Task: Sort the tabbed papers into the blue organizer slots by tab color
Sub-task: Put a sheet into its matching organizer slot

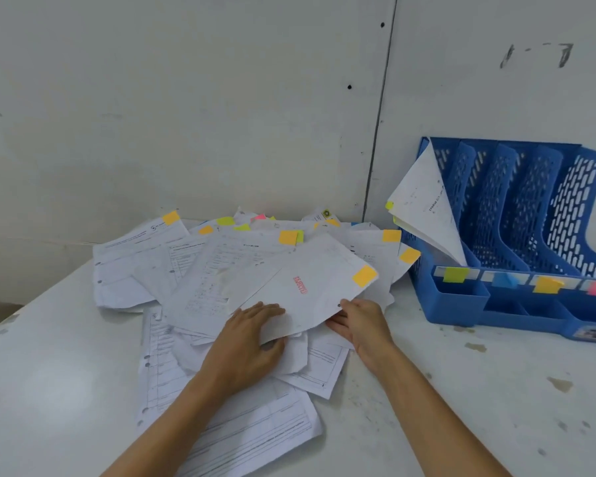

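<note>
on white table (49,373), loose pile of white printed papers with orange, green and pink tabs (145,256). left hand (252,342) clamped on near left edge of white sheet with red stamp and orange tab (310,287), atop pile. right hand (362,325) pinching its near right edge. far right, blue perforated plastic organizer (496,304), green-tabbed white paper (424,208) leaning in leftmost slot.
</note>
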